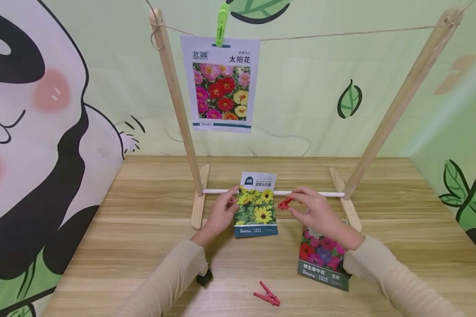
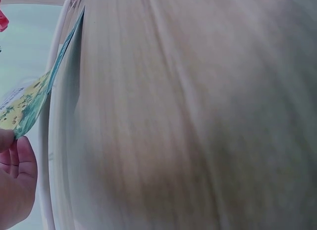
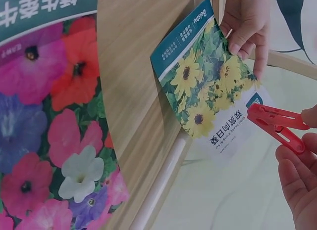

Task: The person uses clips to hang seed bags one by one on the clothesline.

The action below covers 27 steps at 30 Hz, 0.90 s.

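My left hand [image 1: 223, 211] pinches the left edge of a seed packet [image 1: 255, 215] with yellow flowers, and the packet stands tilted in front of the white rod. In the right wrist view, my left thumb [image 3: 242, 39] lies on the packet's face. My right hand [image 1: 317, 211] pinches a red clothespin [image 3: 277, 123] by its handle ends, just right of the packet. Under my right forearm lies another seed packet [image 1: 321, 255] with pink, red and purple flowers, partly hidden by the arm. A second red clothespin [image 1: 267, 296] lies on the table nearer to me.
A wooden frame [image 1: 174, 88] stands at the back, with a string [image 1: 353, 34] tied between its posts and a white rod [image 1: 309, 193] low between them. From the string hangs a flower packet [image 1: 222, 88], held by a green clothespin [image 1: 221, 26]. Behind is a panda-printed backdrop [image 1: 301, 88].
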Tool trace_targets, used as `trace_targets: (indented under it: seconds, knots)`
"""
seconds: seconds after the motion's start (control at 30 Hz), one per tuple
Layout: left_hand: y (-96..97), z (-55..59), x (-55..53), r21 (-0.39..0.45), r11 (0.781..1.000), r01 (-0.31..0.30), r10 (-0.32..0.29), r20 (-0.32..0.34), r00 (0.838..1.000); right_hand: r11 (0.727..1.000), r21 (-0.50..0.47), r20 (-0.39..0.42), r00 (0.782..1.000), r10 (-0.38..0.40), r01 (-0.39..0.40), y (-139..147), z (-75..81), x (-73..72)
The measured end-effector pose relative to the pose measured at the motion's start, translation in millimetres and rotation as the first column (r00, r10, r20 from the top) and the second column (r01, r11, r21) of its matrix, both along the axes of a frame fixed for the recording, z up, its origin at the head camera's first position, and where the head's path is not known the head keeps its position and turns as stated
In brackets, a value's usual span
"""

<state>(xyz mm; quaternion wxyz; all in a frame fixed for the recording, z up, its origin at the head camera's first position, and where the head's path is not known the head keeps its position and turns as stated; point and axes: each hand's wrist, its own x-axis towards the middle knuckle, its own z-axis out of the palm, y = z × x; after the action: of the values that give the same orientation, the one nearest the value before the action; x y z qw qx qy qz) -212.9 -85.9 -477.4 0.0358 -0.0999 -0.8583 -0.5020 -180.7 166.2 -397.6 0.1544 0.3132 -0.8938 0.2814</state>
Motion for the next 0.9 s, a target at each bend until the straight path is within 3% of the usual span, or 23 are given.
trace_targets:
  seconds: [0.9]
  knots:
    - [-5.4, 7.5, 6.4, 0.068, 0.998, -0.003, 0.000, 0.049, 0.999, 0.999, 0.007, -0.131, 0.990, 0.043, -0.042, -2, 17.7, -10.5]
